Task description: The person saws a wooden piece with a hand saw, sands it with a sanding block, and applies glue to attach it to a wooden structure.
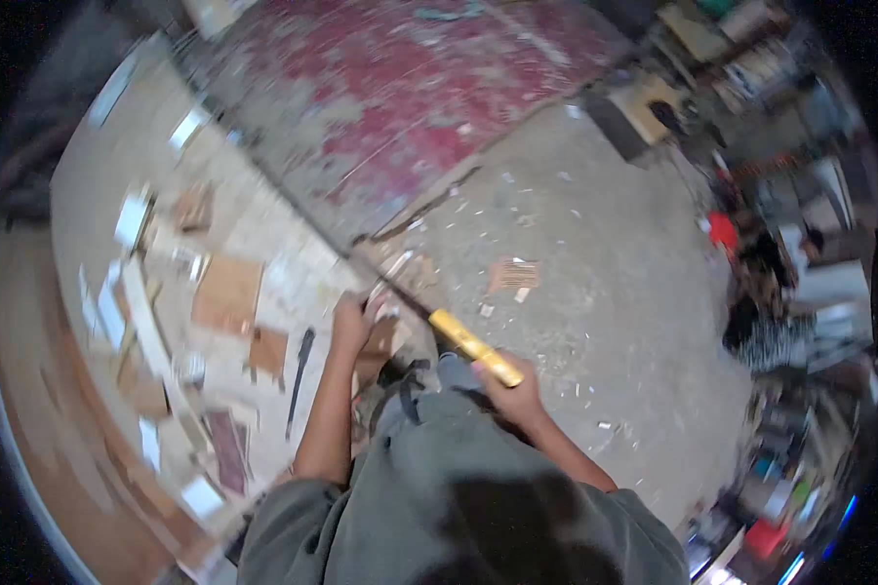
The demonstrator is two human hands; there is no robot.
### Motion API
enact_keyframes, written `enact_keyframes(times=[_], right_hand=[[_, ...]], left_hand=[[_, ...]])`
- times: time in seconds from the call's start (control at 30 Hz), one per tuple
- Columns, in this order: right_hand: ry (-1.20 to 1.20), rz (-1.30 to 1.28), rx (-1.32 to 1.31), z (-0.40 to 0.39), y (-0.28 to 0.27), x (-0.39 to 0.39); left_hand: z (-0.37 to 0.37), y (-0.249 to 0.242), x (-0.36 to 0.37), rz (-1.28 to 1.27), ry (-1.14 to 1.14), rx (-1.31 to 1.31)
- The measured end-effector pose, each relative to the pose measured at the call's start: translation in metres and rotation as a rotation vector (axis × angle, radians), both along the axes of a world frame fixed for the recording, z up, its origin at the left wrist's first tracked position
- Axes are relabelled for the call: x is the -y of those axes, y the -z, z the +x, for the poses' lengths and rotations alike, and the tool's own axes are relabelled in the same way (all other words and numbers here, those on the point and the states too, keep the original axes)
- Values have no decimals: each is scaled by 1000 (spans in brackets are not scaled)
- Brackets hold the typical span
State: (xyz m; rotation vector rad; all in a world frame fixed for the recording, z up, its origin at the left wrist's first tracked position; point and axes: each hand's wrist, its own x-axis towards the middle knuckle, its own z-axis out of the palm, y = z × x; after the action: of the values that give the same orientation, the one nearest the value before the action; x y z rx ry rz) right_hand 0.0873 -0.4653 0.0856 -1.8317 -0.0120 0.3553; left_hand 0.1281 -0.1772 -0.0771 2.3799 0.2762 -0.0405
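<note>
My right hand [512, 390] is closed around the lower end of a yellow-handled tool [468, 341]. A narrow dark shaft runs from its handle up and left toward the table's edge; blur hides what kind of tool it is. Near that edge, left of the shaft, my left hand [355, 324] has its fingers curled, with a small dark bit showing at the fingertips that I cannot make out. On the table [293, 258] beside my left forearm lies a long dark tool [300, 375]. A brown wooden board [227, 294] and a smaller brown piece [267, 351] lie farther left.
Wood strips [146, 317] and offcuts are scattered over the table's left side. Pale scraps and a brown piece [517, 275] lie on the concrete floor [634, 292]. Worn red paint [410, 97] covers the floor ahead. Clutter, including a red item [722, 230], lines the right.
</note>
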Motion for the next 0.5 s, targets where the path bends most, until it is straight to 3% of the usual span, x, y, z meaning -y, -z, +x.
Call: enact_keyframes(times=[0.13,0.33,0.5], right_hand=[[-23,2,20,13,-1,-1],[-56,-97,-116,24,16,-4],[-110,-126,-129,27,28,2]], left_hand=[[-15,13,-1,-122,-120,102],[-32,53,-4,-29,-170,74],[-31,82,7,-97,-231,-44]])
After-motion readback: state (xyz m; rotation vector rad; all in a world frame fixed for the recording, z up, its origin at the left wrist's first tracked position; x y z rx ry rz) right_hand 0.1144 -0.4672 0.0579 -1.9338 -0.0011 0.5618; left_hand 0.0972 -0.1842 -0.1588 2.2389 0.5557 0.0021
